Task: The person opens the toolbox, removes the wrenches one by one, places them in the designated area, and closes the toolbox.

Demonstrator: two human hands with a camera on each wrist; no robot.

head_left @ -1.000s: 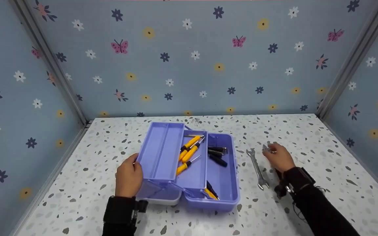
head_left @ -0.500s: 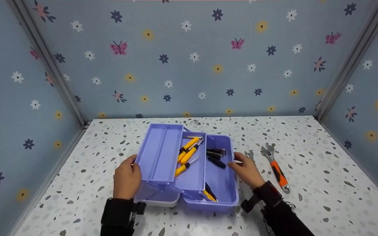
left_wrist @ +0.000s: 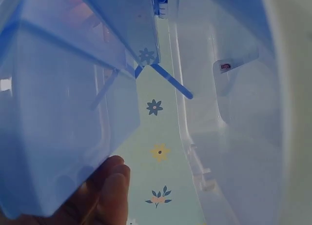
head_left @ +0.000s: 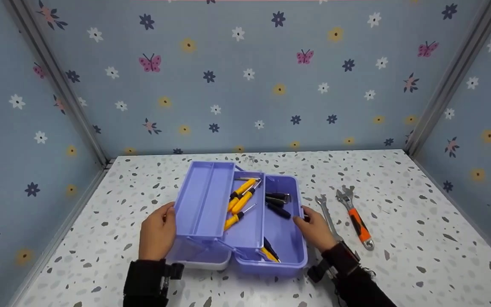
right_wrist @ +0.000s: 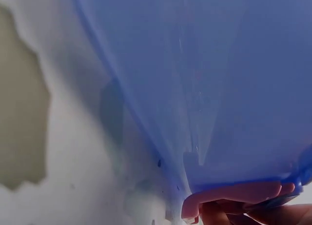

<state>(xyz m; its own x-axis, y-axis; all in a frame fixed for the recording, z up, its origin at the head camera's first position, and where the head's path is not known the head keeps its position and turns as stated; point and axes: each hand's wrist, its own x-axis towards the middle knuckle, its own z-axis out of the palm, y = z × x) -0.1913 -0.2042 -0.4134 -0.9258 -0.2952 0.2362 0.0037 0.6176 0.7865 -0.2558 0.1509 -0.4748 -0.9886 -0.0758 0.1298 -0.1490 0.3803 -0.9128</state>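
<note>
A purple toolbox stands unfolded on the speckled table, its upper tray and middle tray swung out to the left. My left hand grips the left edge of the upper tray; its fingertips show against the tray wall in the left wrist view. On the other side, my right hand pinches the right wall of the box, thumb over the rim. Fingers curl at the box's outer side in the right wrist view. Yellow-handled screwdrivers lie in the middle tray.
Black-handled tools lie in the box bottom, with a yellow-and-black tool near its front. Right of the box are an open-end wrench, partly behind my right hand, and an orange-handled adjustable wrench. Patterned panels enclose the table.
My right hand has let go of the adjustable wrench, leaving it on the table, and moved left onto the toolbox's right wall. My left hand stays on the upper tray.
</note>
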